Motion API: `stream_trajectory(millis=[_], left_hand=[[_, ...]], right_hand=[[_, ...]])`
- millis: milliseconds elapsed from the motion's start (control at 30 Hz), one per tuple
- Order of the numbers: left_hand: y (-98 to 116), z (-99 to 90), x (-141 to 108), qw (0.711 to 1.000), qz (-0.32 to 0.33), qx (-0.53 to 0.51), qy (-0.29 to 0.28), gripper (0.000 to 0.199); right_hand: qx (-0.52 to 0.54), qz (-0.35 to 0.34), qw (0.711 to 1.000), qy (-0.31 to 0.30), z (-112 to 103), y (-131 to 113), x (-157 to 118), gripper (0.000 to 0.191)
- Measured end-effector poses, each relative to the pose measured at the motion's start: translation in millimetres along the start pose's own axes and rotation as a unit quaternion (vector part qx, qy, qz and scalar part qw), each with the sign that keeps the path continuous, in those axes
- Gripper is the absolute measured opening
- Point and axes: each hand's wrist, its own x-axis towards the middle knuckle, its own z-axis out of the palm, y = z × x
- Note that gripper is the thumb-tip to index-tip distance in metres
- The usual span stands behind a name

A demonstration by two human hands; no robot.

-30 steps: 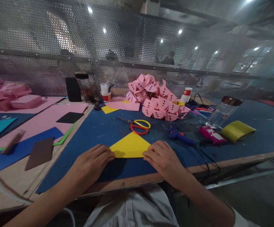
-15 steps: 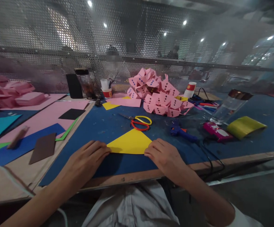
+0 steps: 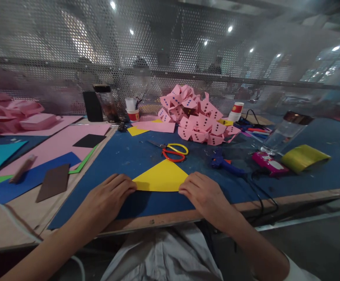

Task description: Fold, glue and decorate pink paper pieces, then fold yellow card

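Observation:
A yellow sheet of paper point(image 3: 161, 177), triangular in outline with its peak pointing away from me, lies on the blue table mat near the front edge. My left hand point(image 3: 113, 193) pinches its left corner, fingers pressed together. The right corner is gripped by my right hand point(image 3: 201, 193) in the same way. Both corners are hidden under the fingers. Just beyond the peak rest scissors point(image 3: 174, 152) with one yellow and one red handle loop. Right of them is a blue glue gun point(image 3: 227, 164), its cord running over the table edge.
Pink folded paper pieces with dark dots point(image 3: 199, 117) are heaped at the back. A clear jar point(image 3: 285, 132), a magenta device point(image 3: 269, 162) and a yellow-green roll point(image 3: 306, 158) stand right. Coloured sheets point(image 3: 54, 179) lie left. A perforated metal screen point(image 3: 170, 50) rises behind.
Almost nothing differs. Both hands keep hold of the yellow paper's corners in the same place, and the camera view has shifted very slightly.

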Motion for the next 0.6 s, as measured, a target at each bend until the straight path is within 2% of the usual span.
stream_trajectory(millis=[267,600], left_hand=[[3.0,-2.4,-2.9,0.997,-0.030,-0.060,-0.027,0.018],[9.1,-4.9,2.5,0.994,-0.066,-0.065,-0.055,0.016]], right_hand=[[0.029,0.019,0.999,-0.005,-4.3,-1.1,-1.0,0.010],[0.058,0.057,0.997,0.000,-0.6,-0.6,7.3,0.009]])
